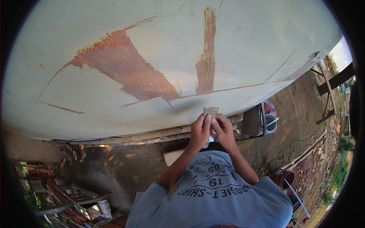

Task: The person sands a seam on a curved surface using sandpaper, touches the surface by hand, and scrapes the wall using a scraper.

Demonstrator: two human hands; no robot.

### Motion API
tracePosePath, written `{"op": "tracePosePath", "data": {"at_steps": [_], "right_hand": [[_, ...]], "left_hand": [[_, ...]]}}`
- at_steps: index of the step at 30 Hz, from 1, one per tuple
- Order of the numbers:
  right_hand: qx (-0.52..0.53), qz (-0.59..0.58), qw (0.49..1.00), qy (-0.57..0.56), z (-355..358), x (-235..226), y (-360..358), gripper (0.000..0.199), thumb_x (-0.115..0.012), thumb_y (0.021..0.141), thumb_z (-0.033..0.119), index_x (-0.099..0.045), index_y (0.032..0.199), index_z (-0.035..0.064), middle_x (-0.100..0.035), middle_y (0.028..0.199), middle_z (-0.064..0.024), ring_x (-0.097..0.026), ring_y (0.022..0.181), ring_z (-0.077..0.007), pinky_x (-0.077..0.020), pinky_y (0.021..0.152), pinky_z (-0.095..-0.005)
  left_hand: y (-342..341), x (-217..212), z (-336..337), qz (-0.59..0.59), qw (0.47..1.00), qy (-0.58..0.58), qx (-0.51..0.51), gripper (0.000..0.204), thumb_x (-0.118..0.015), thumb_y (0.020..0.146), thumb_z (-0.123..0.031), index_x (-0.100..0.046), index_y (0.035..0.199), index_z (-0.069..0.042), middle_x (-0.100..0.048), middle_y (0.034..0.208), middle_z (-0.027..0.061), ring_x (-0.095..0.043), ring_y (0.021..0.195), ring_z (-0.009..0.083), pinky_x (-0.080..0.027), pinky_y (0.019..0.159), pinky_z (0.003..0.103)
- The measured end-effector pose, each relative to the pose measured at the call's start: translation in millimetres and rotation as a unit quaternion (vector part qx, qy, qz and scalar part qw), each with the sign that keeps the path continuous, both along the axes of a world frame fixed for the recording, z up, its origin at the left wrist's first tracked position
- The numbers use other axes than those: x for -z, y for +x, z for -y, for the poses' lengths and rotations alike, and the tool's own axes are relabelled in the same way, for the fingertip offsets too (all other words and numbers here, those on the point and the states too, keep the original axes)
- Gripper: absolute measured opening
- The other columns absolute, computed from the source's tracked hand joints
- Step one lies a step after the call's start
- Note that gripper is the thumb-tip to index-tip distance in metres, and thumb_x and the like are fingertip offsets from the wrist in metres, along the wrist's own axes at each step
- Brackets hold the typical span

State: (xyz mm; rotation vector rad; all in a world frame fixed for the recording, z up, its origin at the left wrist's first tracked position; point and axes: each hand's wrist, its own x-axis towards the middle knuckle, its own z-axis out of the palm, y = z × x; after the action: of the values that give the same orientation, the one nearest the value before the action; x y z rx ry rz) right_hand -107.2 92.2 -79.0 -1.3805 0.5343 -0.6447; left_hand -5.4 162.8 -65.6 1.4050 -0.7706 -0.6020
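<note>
Both hands are in front of my body, close below a large pale, curved painted surface [159, 49], perhaps a hull. Between them is a scraper [210, 111], its flat, dull blade spreading wider toward the surface. My left hand [200, 131] pinches it with the thumb along its side. From the other side my right hand [224, 133] closes on it, thumb and fingers near the base of the blade. I cannot tell whether the blade touches the surface. A wide reddish-brown bare patch [127, 64] and a narrow strip [207, 53] show where the pale coat is gone.
Bamboo poles [167, 135] run along the lower edge of the pale surface. At right stand a grey bucket [271, 124] and, lower down, a brown bucket [285, 178] with a pale stick. Wooden scraps and frames [76, 201] lie at lower left on the dirt ground.
</note>
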Motion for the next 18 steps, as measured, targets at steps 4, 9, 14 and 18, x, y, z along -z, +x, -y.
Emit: {"op": "tracePosePath", "data": {"at_steps": [4, 9, 14, 18], "right_hand": [[0.006, -0.001, 0.999, -0.037, 15, -11, 8, 0.014, -0.056, 0.103, 0.013, -0.060, 0.098, 0.0004, -0.059, 0.077, -0.0010, -0.052, 0.066, -0.0062, -0.0443, 0.060, -0.0240], [-0.024, 0.005, 0.997, -0.067, 34, -23, 22, 0.017, -0.056, 0.102, 0.012, -0.060, 0.092, -0.0012, -0.057, 0.070, -0.0016, -0.050, 0.064, -0.0059, -0.0434, 0.058, -0.0253], [0.001, 0.013, 0.993, -0.116, 53, -28, 33, 0.024, -0.057, 0.102, 0.015, -0.059, 0.084, -0.0009, -0.053, 0.061, -0.0015, -0.045, 0.061, -0.0038, -0.0399, 0.054, -0.0254], [0.018, 0.018, 0.991, -0.133, 60, -16, 41, 0.027, -0.057, 0.102, 0.017, -0.058, 0.080, 0.0006, -0.049, 0.055, -0.0010, -0.042, 0.056, -0.0039, -0.0365, 0.048, -0.0265]], "left_hand": [[-5, 5, 9, 0.051, 0.996, -0.031, -0.071, 0.022, -0.052, 0.105, -0.018, -0.058, 0.096, 0.001, -0.058, 0.066, 0.0037, -0.051, 0.054, 0.0073, -0.041, 0.048, 0.028], [-4, 17, 22, 0.086, 0.984, -0.039, -0.152, 0.026, -0.052, 0.104, -0.017, -0.057, 0.087, 0.002, -0.054, 0.061, 0.0062, -0.047, 0.054, 0.0081, -0.039, 0.049, 0.031], [-9, 19, 43, 0.101, 0.975, -0.060, -0.188, 0.033, -0.051, 0.104, -0.017, -0.055, 0.079, 0.003, -0.051, 0.060, 0.0067, -0.042, 0.057, 0.0086, -0.035, 0.049, 0.032], [-7, 31, 57, 0.062, 0.974, -0.090, -0.199, 0.034, -0.050, 0.105, -0.019, -0.055, 0.080, 0.003, -0.052, 0.061, 0.0050, -0.042, 0.060, 0.0079, -0.036, 0.051, 0.031]]}}
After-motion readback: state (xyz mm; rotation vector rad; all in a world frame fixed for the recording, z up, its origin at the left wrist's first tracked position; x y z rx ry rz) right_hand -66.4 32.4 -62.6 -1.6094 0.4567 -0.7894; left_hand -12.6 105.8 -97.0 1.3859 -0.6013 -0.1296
